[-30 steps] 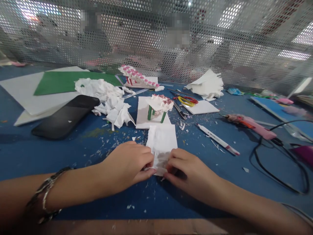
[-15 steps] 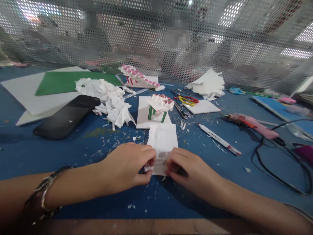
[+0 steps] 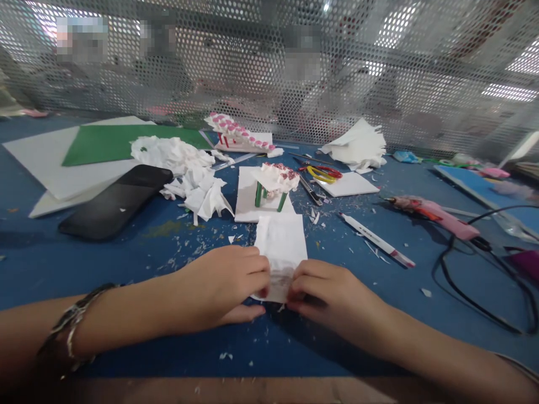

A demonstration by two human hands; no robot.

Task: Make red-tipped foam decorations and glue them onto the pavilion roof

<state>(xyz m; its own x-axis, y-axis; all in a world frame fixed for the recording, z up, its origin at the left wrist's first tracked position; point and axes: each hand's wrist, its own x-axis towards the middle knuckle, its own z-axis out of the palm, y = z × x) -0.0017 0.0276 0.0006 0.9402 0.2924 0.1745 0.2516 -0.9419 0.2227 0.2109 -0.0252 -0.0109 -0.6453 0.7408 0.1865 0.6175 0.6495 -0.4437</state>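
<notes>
A folded piece of white paper (image 3: pixel 281 238) lies flat on the blue table in front of me, creased across its near end. My left hand (image 3: pixel 236 280) has its curled fingers on the paper's lower left edge, with the thumb stretched below them. At the lower right edge, my right hand (image 3: pixel 326 289) grips the paper with bent fingers, and part of that corner is hidden. Just beyond the paper, a small model (image 3: pixel 275 182) with green legs and a white, red-flecked top stands on a white board (image 3: pixel 245 196).
Left are a black phone (image 3: pixel 115 202), crumpled tissue (image 3: pixel 172 154) and a green sheet (image 3: pixel 101 143). Right are a marker (image 3: pixel 377 240), a pink glue gun (image 3: pixel 438 216) with a black cord, scissors (image 3: pixel 322 173) and a cutter (image 3: pixel 310 189). A perforated metal screen (image 3: pixel 252 67) stands behind; paper scraps litter the table.
My left thumb has moved away from the curled fingers, toward the near table edge. My right hand has shifted slightly down along the paper's edge. The paper stays nearly in place.
</notes>
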